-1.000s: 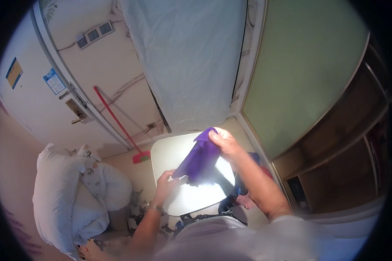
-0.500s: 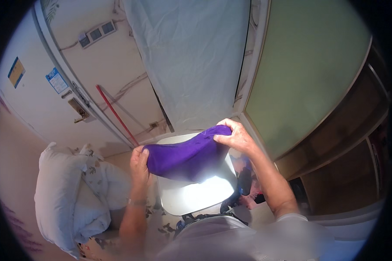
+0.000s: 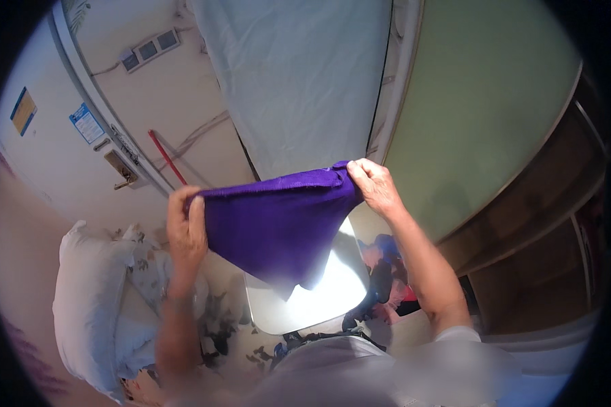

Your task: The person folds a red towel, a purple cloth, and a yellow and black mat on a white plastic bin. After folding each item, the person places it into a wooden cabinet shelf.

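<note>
Stretched between my two hands is a pair of purple briefs [image 3: 268, 224], with a wide band along the top and cloth narrowing downward. My left hand [image 3: 187, 227] pinches the left end of the band, thumb in front. At the other end, slightly higher, my right hand [image 3: 375, 186] grips the band's right corner between thumb and fingers. Beneath the hanging cloth stands a white board or small tabletop [image 3: 326, 302] with rounded corners, brightly lit at its near right part. The briefs cover much of it.
White bedding [image 3: 95, 298] is piled at the left, near a white door [image 3: 54, 156]. A red stick [image 3: 166, 156] leans by the wall. Dark and coloured clothes [image 3: 383, 278] lie right of the board. Brown shelves [image 3: 523, 292] and a green panel [image 3: 482, 115] stand at the right.
Both hands have risen, and my left has moved outward to the left. The purple briefs, earlier bunched and slack, are now pulled taut along the band and hang open.
</note>
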Tool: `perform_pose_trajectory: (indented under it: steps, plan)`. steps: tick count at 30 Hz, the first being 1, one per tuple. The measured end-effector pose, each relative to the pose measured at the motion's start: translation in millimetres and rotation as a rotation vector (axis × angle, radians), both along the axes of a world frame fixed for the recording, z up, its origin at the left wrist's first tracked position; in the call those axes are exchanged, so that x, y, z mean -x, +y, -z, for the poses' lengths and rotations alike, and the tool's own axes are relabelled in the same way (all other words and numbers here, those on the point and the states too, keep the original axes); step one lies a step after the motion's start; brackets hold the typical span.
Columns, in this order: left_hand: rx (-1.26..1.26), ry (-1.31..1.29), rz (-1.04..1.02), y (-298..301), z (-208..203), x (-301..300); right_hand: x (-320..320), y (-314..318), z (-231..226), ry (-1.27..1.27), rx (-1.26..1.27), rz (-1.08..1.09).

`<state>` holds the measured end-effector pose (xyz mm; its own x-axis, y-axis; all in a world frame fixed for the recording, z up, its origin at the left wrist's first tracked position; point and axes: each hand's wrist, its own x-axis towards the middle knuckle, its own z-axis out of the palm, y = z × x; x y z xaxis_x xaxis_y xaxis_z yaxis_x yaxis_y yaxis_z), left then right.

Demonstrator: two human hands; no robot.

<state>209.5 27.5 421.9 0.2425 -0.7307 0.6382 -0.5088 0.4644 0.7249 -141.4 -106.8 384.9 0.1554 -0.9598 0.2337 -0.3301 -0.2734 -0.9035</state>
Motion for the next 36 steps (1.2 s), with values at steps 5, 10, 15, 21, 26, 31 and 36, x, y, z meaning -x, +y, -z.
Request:
perform_pose_trajectory:
  steps: [5,10,15,21,26,31,36]
  plan:
    - [0.097,-0.215,-0.104,-28.9,-17.4,-20.9,-14.1,-25.7,-20.3,-0.039,0.188,-0.027]
    - [0.132,-0.339,-0.159,-50.7,-29.4,-35.4,-26.0,-58.0,-29.9,-0.009,0.253,-0.017]
    - [0.231,-0.381,-0.124,-78.1,-29.1,-47.9,-33.9,-94.0,-24.4,-0.035,0.296,-0.032]
    - [0.268,-0.399,-0.115,-114.5,-29.5,-64.5,-39.2,-111.5,-47.6,-0.317,-0.078,-0.119]
    - [0.25,-0.363,-0.08,-129.4,-28.9,-65.5,-44.3,-116.4,-50.5,-0.377,-0.025,-0.041]
    - [0.213,-0.375,-0.071,-96.3,-27.2,-56.3,-31.0,-82.4,-55.4,-0.296,-0.008,-0.052]
    - [-0.153,-0.196,0.165,7.8,9.8,-23.9,29.6,24.2,8.5,-0.234,-0.208,-0.182]
